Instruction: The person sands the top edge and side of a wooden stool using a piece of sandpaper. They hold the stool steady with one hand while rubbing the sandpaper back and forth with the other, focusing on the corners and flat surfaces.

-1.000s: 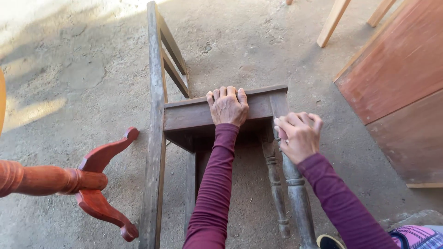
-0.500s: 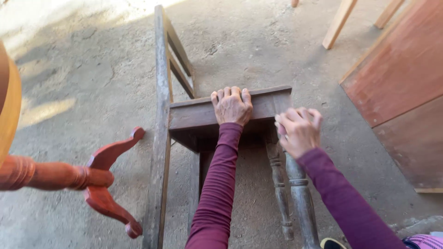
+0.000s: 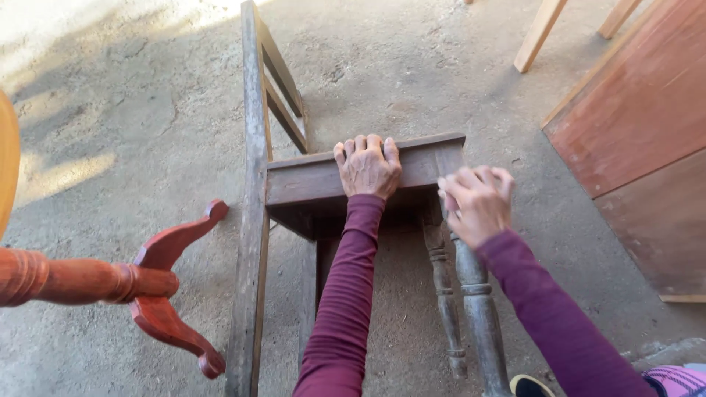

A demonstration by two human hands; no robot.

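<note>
The left hand [image 3: 368, 165] clamps the chair [image 3: 309, 184] rail, steadying it; at three o'clock, the right hand [image 3: 478, 202], blurred, seems closed around something unseen.

The right hand [image 3: 478, 204] has slid a little along the grey, weathered wooden chair frame [image 3: 309, 184] lying on its side, and now looks blurred, its knuckles just beside the top of the turned leg [image 3: 478, 294]. The view has drifted, so the red-brown carved pedestal stand [image 3: 158, 283] and the yellow edge [image 3: 6, 162] sit differently at the left.
</note>
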